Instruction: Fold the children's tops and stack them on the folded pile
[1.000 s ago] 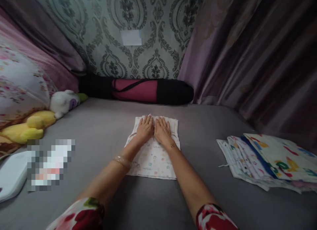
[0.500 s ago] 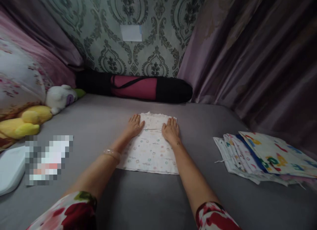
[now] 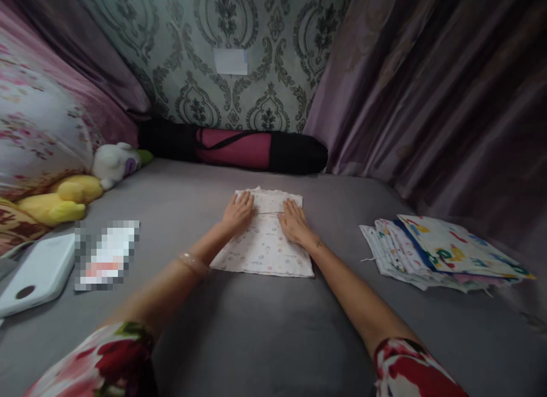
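Note:
A white cloth garment with small coloured prints (image 3: 267,252) lies flat on the grey bed sheet (image 3: 256,328), its far part folded over so that an edge runs across it. My left hand (image 3: 240,210) rests flat on the garment's far left side, fingers stretched out. On the far right side my right hand (image 3: 294,221) also lies flat, fingers extended over the folded part. Neither hand grips the fabric. A pale bangle (image 3: 194,264) circles my left wrist.
To the right sits a stack of folded printed clothes (image 3: 444,252). On the left are a white device (image 3: 40,274), a blurred-out flat item (image 3: 109,254), a yellow plush toy (image 3: 55,200) and a white one (image 3: 113,162). A black and pink long bag (image 3: 235,149) lies along the wall.
My left hand has slid inward over the garment, and my right hand's fingers now point more to the left. The view has shifted slightly.

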Demonstrator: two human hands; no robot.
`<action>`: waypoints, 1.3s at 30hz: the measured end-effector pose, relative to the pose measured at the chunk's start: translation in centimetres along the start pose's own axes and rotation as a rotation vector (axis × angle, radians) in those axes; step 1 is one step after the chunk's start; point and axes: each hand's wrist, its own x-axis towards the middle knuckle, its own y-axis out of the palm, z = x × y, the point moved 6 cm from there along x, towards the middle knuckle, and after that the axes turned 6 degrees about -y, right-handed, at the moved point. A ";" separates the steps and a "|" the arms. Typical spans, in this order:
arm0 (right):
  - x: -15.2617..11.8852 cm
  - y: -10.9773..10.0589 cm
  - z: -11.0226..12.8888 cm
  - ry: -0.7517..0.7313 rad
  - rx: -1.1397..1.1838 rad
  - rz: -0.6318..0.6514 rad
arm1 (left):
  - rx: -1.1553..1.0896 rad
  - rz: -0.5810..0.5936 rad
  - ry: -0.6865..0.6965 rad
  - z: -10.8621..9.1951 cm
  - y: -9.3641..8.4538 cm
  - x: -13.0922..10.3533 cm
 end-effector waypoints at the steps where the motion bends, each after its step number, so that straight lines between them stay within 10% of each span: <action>1: -0.9 0.4 1.0 -0.064 0.005 0.027 | -0.020 0.029 0.051 -0.7 0.4 -0.9; 7: -4.2 1.7 3.3 -0.206 -0.007 0.102 | -0.134 0.119 0.074 1.4 2.7 -4.2; 21: -10.8 -1.6 -2.5 -0.225 0.079 0.225 | -0.094 0.274 0.097 7.4 1.1 -7.5; 24: -10.0 -2.4 -2.1 -0.201 0.049 0.201 | -0.058 0.184 0.105 5.6 -0.5 -7.6; 31: -4.7 0.5 3.4 -0.190 -0.035 0.152 | -0.104 0.212 0.293 -5.7 0.4 -6.9; 39: -9.9 0.6 5.0 -0.385 -0.121 0.262 | -0.106 0.234 0.342 -2.4 0.4 -11.4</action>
